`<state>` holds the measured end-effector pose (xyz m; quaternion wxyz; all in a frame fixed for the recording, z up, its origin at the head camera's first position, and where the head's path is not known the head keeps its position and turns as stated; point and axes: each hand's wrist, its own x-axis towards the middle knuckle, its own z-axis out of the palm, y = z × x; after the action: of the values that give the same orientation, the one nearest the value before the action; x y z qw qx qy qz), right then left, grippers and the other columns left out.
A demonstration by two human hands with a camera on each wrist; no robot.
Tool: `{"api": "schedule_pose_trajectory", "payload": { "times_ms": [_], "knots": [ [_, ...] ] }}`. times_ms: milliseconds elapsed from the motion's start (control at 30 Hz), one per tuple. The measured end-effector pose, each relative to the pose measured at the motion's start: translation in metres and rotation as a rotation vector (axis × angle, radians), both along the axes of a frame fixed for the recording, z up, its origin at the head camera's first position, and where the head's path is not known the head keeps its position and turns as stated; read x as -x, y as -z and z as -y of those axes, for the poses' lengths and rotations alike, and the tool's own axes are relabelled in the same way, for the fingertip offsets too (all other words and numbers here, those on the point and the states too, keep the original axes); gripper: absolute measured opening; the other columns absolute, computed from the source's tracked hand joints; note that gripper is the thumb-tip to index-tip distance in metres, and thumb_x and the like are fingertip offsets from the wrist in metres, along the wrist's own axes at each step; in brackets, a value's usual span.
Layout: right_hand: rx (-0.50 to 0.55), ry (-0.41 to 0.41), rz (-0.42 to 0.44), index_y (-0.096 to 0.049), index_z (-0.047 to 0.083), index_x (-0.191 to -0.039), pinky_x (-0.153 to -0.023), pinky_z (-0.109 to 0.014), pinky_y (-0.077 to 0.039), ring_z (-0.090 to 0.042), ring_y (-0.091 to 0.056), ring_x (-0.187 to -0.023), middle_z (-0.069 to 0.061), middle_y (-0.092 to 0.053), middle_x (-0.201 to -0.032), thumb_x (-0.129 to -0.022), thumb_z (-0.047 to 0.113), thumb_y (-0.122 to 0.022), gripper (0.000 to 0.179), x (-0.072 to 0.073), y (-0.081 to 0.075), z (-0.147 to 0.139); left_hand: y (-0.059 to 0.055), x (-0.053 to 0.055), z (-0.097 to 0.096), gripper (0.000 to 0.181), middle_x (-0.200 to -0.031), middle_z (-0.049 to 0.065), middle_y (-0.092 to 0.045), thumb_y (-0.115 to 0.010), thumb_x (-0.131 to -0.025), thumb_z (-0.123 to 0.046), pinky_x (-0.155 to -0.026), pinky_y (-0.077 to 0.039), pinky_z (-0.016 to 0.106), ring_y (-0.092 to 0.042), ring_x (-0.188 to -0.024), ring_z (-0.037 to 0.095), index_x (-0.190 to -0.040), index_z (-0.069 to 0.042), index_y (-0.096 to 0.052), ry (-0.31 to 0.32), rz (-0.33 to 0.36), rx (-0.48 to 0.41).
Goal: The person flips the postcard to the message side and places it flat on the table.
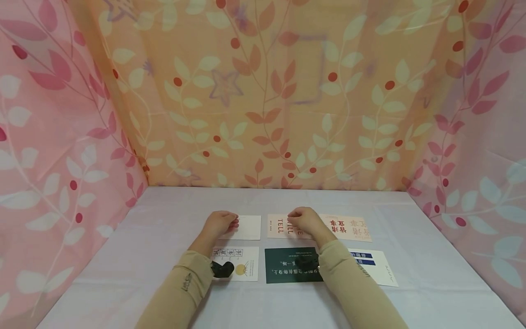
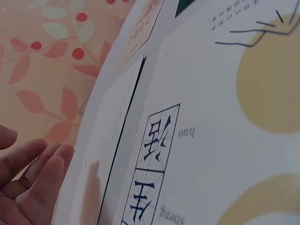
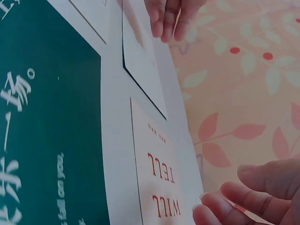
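Note:
My left hand (image 1: 219,225) hovers over the left end of a blank-looking white card (image 1: 249,227) in the back row. Its fingers (image 2: 47,176) are loosely bent with nothing between them. Above a pale pink card with red lettering (image 1: 276,227) is my right hand (image 1: 307,222), likewise relaxed and holding nothing in the right wrist view. Below the left wrist lies a white card with boxed characters and a yellow sun (image 1: 248,265). A dark green card with white writing (image 1: 283,267) lies in front of the pink one, partly hidden by the right sleeve.
At the front right, a white card with blue bars (image 1: 384,269) is partly covered by the right forearm. Another pink card with red characters (image 1: 349,227) lies at the back right. Patterned curtains (image 1: 263,91) enclose the white table (image 1: 164,201) at the back and sides.

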<state>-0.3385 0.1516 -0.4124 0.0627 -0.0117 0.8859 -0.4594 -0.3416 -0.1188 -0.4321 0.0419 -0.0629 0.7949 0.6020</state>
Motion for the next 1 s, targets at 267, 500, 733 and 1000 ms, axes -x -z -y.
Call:
{"api": "schedule_pose_trajectory", "payload": {
  "times_ms": [267, 500, 733, 1000],
  "knots": [
    [0.014, 0.035, 0.010, -0.063, 0.003, -0.107, -0.077, -0.035, -0.051, -0.023, -0.059, -0.088, -0.009, -0.062, -0.100, -0.089, 0.018, -0.059, 0.024, 0.001, 0.001, -0.018, 0.000, 0.002, -0.012, 0.027, -0.095, 0.019, -0.065, -0.050, -0.092, -0.011, -0.070, -0.053, 0.027, -0.065, -0.079, 0.017, -0.107, 0.008, -0.062, 0.022, -0.002, -0.022],
    [-0.010, 0.051, 0.011, -0.063, 0.002, -0.106, -0.076, -0.034, -0.051, -0.020, -0.061, -0.086, -0.010, -0.063, -0.102, -0.090, 0.020, -0.057, 0.025, 0.002, 0.003, -0.032, 0.003, 0.004, -0.022, 0.026, -0.094, 0.017, -0.065, -0.050, -0.092, -0.012, -0.069, -0.053, 0.026, -0.064, -0.080, 0.018, -0.106, 0.006, -0.062, 0.033, 0.009, -0.015],
    [0.009, 0.090, 0.020, -0.063, 0.002, -0.107, -0.077, -0.035, -0.051, -0.020, -0.060, -0.087, -0.012, -0.062, -0.104, -0.090, 0.020, -0.056, 0.026, 0.002, 0.002, -0.044, 0.002, 0.003, -0.034, 0.027, -0.096, 0.017, -0.065, -0.049, -0.093, -0.013, -0.072, -0.054, 0.030, -0.065, -0.082, 0.021, -0.109, 0.006, -0.061, 0.052, 0.018, -0.051],
    [0.013, 0.127, 0.061, -0.061, 0.001, -0.110, -0.072, -0.036, -0.050, -0.025, -0.060, -0.087, -0.014, -0.062, -0.103, -0.090, 0.020, -0.056, 0.028, -0.003, 0.000, -0.051, 0.003, 0.006, -0.045, 0.026, -0.092, 0.014, -0.065, -0.050, -0.093, -0.013, -0.068, -0.054, 0.026, -0.065, -0.076, 0.015, -0.107, 0.005, -0.062, 0.068, 0.026, -0.043]
  ]
}}
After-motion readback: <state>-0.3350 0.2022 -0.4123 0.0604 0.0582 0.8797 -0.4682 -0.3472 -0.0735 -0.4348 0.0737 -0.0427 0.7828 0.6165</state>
